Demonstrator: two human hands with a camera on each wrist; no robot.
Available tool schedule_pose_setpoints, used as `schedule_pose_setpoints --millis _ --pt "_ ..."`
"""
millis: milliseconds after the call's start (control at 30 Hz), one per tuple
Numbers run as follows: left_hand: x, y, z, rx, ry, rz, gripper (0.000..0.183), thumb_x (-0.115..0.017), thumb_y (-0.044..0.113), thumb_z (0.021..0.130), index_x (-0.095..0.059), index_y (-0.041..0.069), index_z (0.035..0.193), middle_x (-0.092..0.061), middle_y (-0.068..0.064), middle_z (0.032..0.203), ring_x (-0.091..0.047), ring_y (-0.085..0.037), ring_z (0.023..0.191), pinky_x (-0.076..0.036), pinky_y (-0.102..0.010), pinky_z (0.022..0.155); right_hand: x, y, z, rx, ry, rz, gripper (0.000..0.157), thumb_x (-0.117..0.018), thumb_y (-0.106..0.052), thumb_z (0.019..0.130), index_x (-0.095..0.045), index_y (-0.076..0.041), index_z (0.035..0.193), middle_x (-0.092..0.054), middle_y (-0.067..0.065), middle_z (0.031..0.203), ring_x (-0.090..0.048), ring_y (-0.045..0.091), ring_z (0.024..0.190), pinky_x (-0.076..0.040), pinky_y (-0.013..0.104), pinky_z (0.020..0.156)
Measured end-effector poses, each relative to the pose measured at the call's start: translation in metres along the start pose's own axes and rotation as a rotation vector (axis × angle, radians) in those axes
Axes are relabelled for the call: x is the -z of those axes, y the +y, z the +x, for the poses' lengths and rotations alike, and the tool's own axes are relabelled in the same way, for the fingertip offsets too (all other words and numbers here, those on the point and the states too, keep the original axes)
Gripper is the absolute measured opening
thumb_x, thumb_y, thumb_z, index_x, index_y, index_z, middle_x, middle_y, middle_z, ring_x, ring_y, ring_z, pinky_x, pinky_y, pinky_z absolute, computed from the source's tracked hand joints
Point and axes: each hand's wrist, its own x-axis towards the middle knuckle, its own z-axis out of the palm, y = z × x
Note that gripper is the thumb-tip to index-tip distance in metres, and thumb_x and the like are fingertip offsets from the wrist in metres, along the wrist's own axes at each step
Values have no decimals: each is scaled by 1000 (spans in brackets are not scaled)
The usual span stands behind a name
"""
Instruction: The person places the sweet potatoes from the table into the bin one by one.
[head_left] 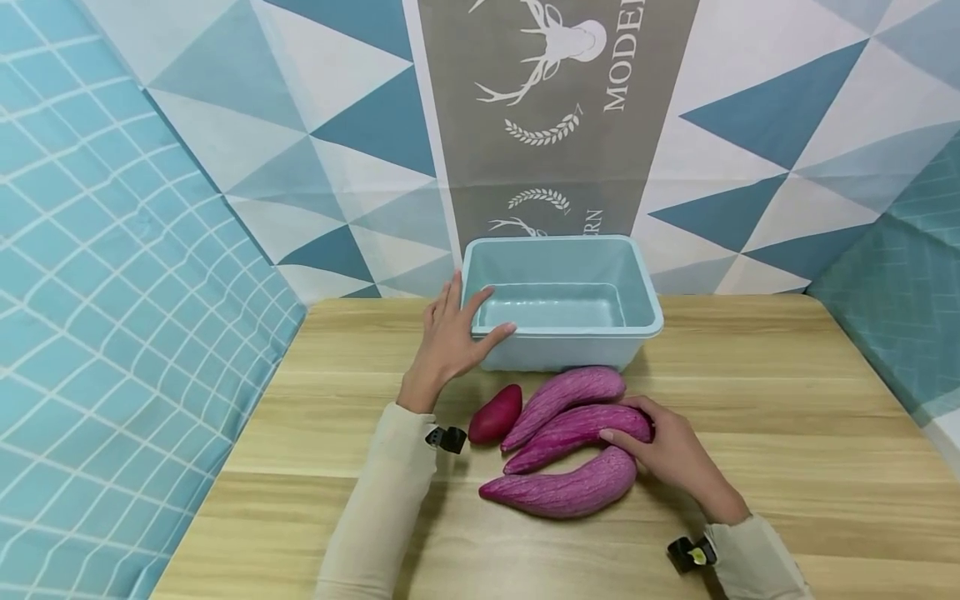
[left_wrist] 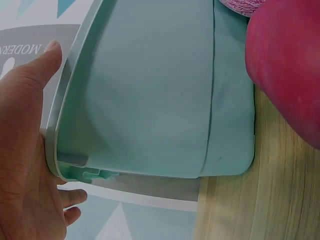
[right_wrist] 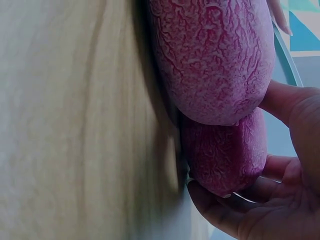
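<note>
Three long, curved purple sweet potatoes with streaked, wrinkled skin lie on the table. My right hand [head_left: 672, 446] grips the thick right end of the middle sweet potato [head_left: 570, 433], thumb on the near side and fingers beyond. In the right wrist view this held sweet potato [right_wrist: 225, 155] is partly hidden by the nearest one [right_wrist: 215, 60]. At the front left corner of a light blue plastic bin [head_left: 570, 346] is my left hand [head_left: 450, 337], fingers spread and mostly straight, touching the rim. A smaller, smooth dark red tuber [head_left: 497, 415] lies below that hand.
The far sweet potato [head_left: 566, 400] lies close to the bin's front wall. Nearest the person is another sweet potato [head_left: 562, 492]. The wooden table [head_left: 765, 400] meets a patterned back wall [head_left: 375, 150] behind the bin, and a blue tiled-pattern sheet [head_left: 112, 292] rises at the left.
</note>
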Motion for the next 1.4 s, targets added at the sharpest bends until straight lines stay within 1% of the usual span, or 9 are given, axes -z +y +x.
schedule_pose_setpoints --millis 133,300,500,600,700,767,933,1200,1400 --pt "-2 1 0 -3 14 -9 76 -56 67 91 -38 31 155 -2 -15 172 -17 -41 156 -15 -59 124 0 2 0 -6 0 -2 57 -73 -52 88 -62 -14 129 -71 13 122 -65 32 115 -50 53 98" --pt "-4 2 1 -8 31 -16 72 -58 66 90 -50 23 148 -10 -17 170 -26 -41 153 -25 -60 122 -1 3 0 10 10 -18 51 -74 -49 88 -63 -16 125 -72 10 118 -66 27 109 -51 47 92" --pt "-5 3 3 16 23 -18 72 -55 71 90 -53 25 146 -8 -12 171 -41 -42 145 -42 -61 109 -1 5 -2 28 23 6 47 -74 -46 90 -63 -17 125 -72 9 119 -66 31 114 -50 52 98" --pt "-6 4 3 20 25 -17 71 -54 72 90 -54 26 145 -9 -12 171 -49 -44 138 -47 -60 102 -1 6 -3 40 34 25 48 -73 -45 90 -63 -17 128 -71 10 123 -65 34 118 -48 56 101" --pt "-7 4 4 22 24 -15 70 -54 71 90 -55 26 144 -10 -12 171 -52 -44 133 -49 -59 99 -1 8 -4 47 47 32 48 -73 -44 91 -63 -17 129 -70 10 126 -65 36 120 -48 56 102" --pt "-8 4 4 24 23 -18 70 -54 71 90 -55 27 143 -10 -11 171 -53 -44 132 -50 -59 98 -2 9 -5 48 59 27 46 -73 -44 91 -64 -18 128 -71 9 124 -66 33 118 -49 54 101" --pt "-9 3 3 26 37 -28 69 -55 72 90 -56 27 142 -10 -10 171 -56 -43 129 -52 -58 94 -2 12 -5 43 89 14 46 -74 -44 90 -64 -20 129 -73 4 120 -66 23 112 -52 43 95" --pt "-7 0 2 26 32 -35 69 -55 72 89 -57 25 141 -8 -8 172 -56 -42 130 -53 -57 91 -1 11 -6 41 137 47 46 -76 -42 88 -65 -24 128 -74 2 118 -65 17 105 -51 29 90" --pt "-7 -3 3 24 42 -22 64 -54 73 89 -60 28 135 -9 -7 172 -59 -41 125 -54 -54 88 -3 11 -6 17 151 82 46 -77 -44 88 -65 -28 129 -73 1 119 -64 13 105 -48 21 90"
